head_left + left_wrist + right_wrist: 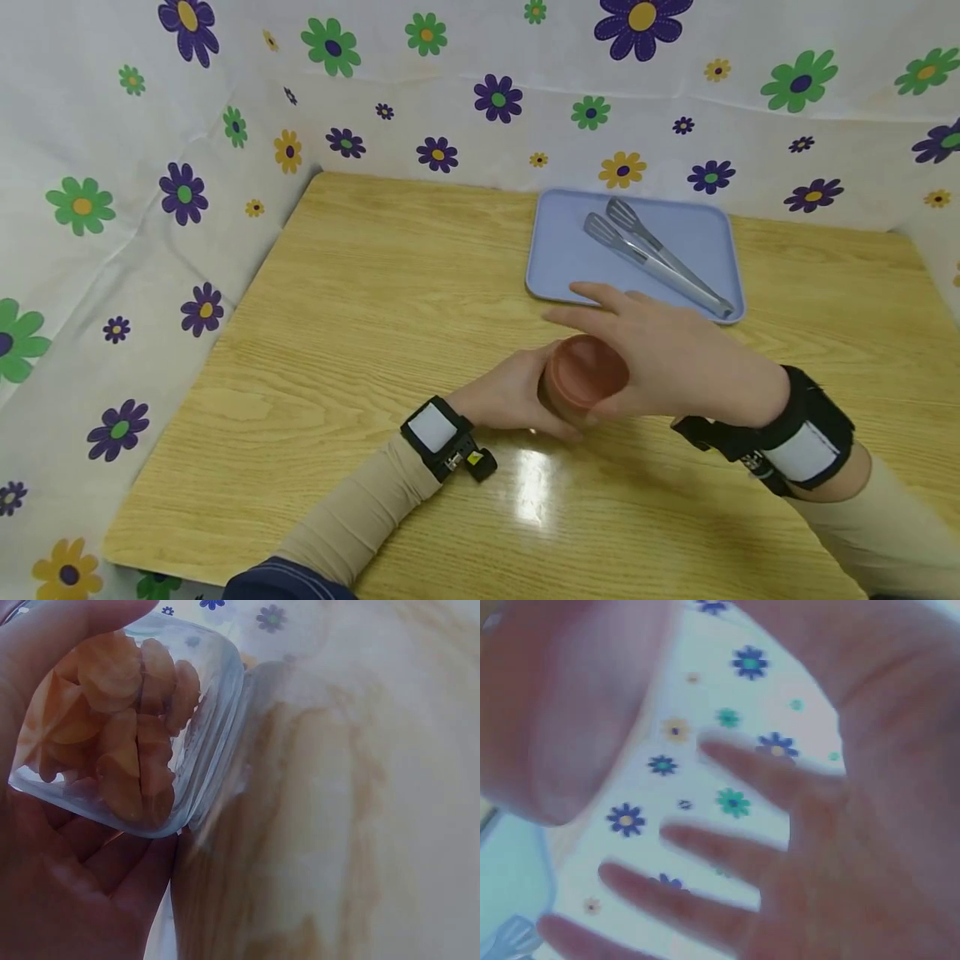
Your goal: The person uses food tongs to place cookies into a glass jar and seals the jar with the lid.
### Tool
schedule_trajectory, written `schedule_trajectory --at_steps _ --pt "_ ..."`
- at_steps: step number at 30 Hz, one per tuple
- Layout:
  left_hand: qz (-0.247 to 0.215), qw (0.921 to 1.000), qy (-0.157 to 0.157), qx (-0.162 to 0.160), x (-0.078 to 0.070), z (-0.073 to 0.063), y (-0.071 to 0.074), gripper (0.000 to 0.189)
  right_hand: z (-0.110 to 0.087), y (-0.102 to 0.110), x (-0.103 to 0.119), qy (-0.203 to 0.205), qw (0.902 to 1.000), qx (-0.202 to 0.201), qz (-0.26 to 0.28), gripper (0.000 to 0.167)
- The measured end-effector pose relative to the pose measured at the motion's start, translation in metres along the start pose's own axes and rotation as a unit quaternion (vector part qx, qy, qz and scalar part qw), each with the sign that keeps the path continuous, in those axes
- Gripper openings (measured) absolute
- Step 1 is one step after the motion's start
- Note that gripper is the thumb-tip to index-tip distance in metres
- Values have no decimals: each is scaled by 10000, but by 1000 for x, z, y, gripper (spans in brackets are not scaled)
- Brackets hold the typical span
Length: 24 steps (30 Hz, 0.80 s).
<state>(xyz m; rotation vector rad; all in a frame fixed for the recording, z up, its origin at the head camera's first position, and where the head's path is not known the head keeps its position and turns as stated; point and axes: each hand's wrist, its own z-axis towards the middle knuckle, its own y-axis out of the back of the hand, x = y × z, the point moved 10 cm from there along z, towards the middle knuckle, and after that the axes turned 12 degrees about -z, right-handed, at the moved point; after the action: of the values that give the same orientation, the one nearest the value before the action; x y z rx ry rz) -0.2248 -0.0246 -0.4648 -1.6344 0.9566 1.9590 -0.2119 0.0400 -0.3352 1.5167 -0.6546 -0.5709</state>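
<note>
A clear jar (pixel 217 742) of ridged, swirl-shaped orange-brown cookies (pixel 120 682) has a round reddish-brown lid (pixel 588 371). My left hand (pixel 517 396) grips the jar's side, thumb on the near side and fingers round the far side; its base is close to the tabletop. Over the lid's right side is my right hand (pixel 675 354), its fingers spread and nearly straight, pointing past the far edge. The thumb lies by the lid's near edge. In the right wrist view the blurred lid (pixel 570 727) fills the upper left, apart from the long fingers.
Behind my right hand lies a blue tray (pixel 551 250) with metal tongs (pixel 660 258) on it, handles toward the right. The wood-grain table (pixel 360 292) meets a flower-printed cloth (pixel 465 75) at the back and left.
</note>
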Motion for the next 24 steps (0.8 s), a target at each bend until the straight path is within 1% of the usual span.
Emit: schedule_trajectory --at_steps 2,3,5,6,9,12,15,17,20,24 --pt "-19 10000 14 -8 -1 0 1 86 -4 3 8 489 9987 134 9 96" --pt "4 10000 8 -13 -1 0 1 87 -5 3 12 686 9975 174 16 94" --pt "58 10000 30 -29 -1 -1 2 87 -6 2 19 940 9953 214 -25 89" --pt "103 9999 42 -30 -1 -1 2 88 -5 0 20 983 9949 237 -13 86" --pt "125 9999 109 -29 -1 -1 1 91 -3 -4 19 915 9956 191 100 76" --pt "53 9999 148 8 0 -1 0 85 0 -4 15 679 9974 76 211 69" --pt "13 9999 155 33 1 0 0 79 2 -2 12 476 9986 -39 221 64" --pt "34 9998 171 33 2 1 0 78 2 -1 11 399 9990 -100 155 63" --pt "17 9998 184 46 3 1 1 77 1 -1 12 411 9989 -206 58 62" --pt "66 9998 177 23 3 0 1 73 1 -11 13 455 9987 -226 83 68"
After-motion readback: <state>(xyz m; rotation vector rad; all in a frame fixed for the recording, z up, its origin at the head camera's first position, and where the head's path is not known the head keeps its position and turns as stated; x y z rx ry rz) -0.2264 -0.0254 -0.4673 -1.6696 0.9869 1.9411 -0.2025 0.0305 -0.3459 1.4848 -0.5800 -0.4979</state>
